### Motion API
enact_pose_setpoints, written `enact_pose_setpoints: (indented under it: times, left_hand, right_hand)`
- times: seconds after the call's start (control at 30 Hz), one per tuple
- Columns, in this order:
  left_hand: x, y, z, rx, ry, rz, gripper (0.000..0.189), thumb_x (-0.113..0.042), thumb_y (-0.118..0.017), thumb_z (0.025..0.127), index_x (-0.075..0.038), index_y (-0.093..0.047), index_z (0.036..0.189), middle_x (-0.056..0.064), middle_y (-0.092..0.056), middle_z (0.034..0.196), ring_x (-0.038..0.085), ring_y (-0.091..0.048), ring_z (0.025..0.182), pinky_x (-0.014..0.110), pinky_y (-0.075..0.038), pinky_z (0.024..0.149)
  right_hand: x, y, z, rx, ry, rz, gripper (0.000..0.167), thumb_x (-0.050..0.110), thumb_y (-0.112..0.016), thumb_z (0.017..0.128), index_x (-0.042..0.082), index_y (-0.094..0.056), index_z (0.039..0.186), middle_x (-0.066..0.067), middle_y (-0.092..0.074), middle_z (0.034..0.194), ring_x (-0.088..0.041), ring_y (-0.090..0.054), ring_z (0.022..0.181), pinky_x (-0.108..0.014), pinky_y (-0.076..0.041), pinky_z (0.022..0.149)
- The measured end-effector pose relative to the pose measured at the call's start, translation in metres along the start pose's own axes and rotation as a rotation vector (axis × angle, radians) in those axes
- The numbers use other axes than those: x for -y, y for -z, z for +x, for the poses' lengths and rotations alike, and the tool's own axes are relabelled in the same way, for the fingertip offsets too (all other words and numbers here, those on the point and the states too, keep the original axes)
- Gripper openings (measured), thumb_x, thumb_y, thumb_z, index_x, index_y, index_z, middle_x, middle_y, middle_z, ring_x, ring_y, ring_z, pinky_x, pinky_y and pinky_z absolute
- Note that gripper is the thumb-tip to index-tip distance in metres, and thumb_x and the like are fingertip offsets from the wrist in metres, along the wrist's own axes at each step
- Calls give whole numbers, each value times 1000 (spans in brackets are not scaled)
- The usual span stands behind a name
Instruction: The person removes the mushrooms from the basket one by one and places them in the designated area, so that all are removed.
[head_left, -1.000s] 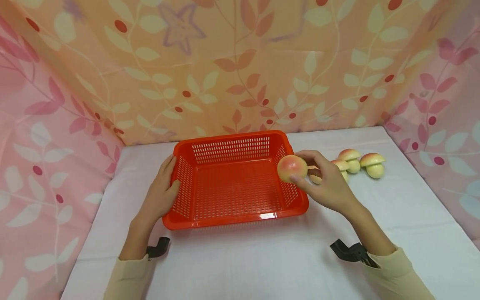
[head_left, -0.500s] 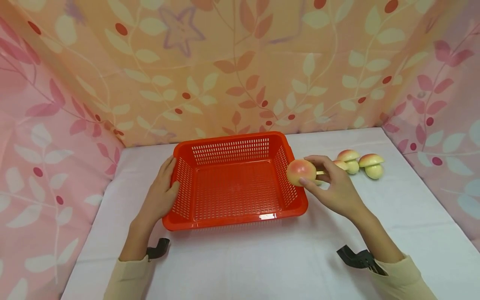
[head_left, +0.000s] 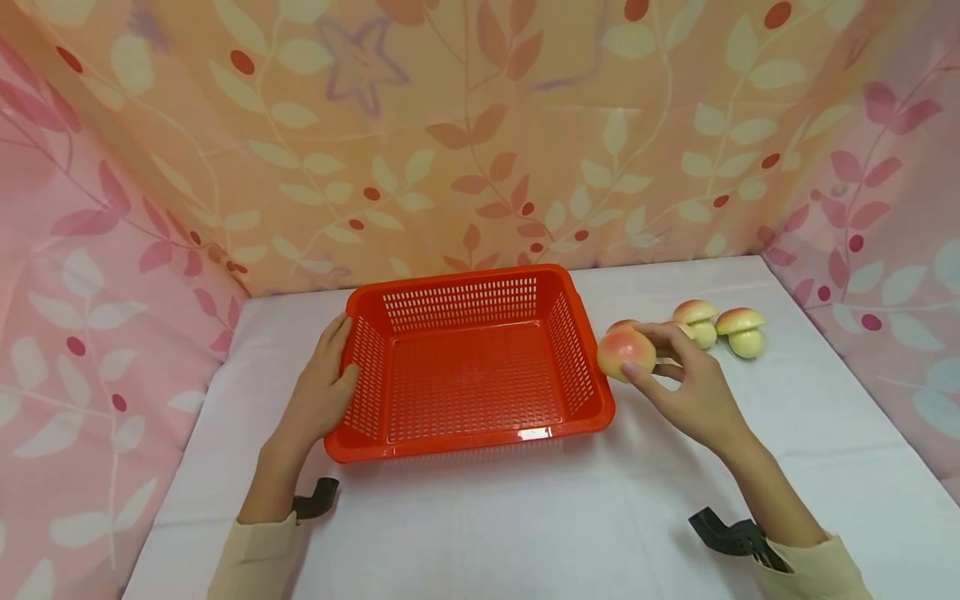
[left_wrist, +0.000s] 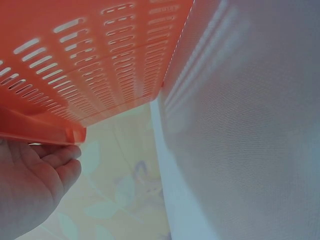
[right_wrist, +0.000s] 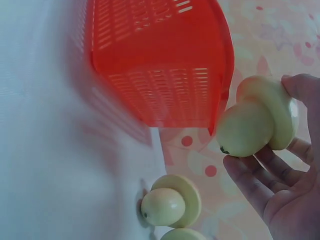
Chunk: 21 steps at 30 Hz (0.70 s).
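My left hand grips the left rim of a red plastic basket, thumb over the inner side. In the left wrist view its curled fingers lie right under the rim. At the opposite end my right hand pinches a toy mushroom with a pink-and-cream cap, which overlaps the basket's right rim in the head view. Its round pale stem and cap underside show in the right wrist view, held between thumb and fingers. Another mushroom stands beyond, partly hidden behind the held one in the head view.
More toy mushrooms stand at the back right of the white-covered table, one partly behind my right hand. Floral cloth walls in the back and both sides. Black wrist mounts stick out near both sleeves.
My right hand has moved right and slightly nearer, taking the mushroom from over the basket's right side out past its rim. The left hand and the basket stay almost still.
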<state>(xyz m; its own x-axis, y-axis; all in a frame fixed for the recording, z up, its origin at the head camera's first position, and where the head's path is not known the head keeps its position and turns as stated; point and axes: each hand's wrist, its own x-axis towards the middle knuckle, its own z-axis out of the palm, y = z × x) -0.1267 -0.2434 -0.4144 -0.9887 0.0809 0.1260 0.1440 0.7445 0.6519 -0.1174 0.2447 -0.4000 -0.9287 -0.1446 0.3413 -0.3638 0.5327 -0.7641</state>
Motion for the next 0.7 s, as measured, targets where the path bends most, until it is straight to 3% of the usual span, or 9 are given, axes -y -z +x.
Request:
enact_pose_setpoints:
  times: [0.17,0.3,0.4,0.7]
  left_hand:
    - [1,-1,0,6,3,-1,72,-7,-44,103,-4,-18,169,12,-15,179,42,-24,162,71,-25,127]
    - [1,-1,2,5,-3,6,72,-7,-44,102,-3,-18,169,12,-15,179,42,-25,162,72,-26,126]
    - [1,-1,2,7,0,4,72,-8,-44,103,-5,-18,169,11,-15,179,41,-25,162,71,-27,126]
    - [2,-1,1,9,15,4,71,-9,-44,104,-6,-17,170,10,-14,179,40,-23,163,71,-25,127]
  right_hand:
    - [-9,0,-7,-72,-53,-15,47,18,-80,94,12,-63,137,4,-69,123,11,-63,103,-3,-53,84]
    - [-16,3,-12,-114,-76,-35,47,18,-79,94,10,-64,137,-2,-71,120,14,-62,100,-2,-53,83]
    - [-22,4,-14,-123,-90,-70,47,21,-80,94,11,-64,137,-12,-73,119,17,-60,99,-2,-52,82]
    - [-39,8,-21,-108,-153,-166,47,31,-79,94,9,-64,133,-16,-76,109,20,-56,90,-2,-52,75]
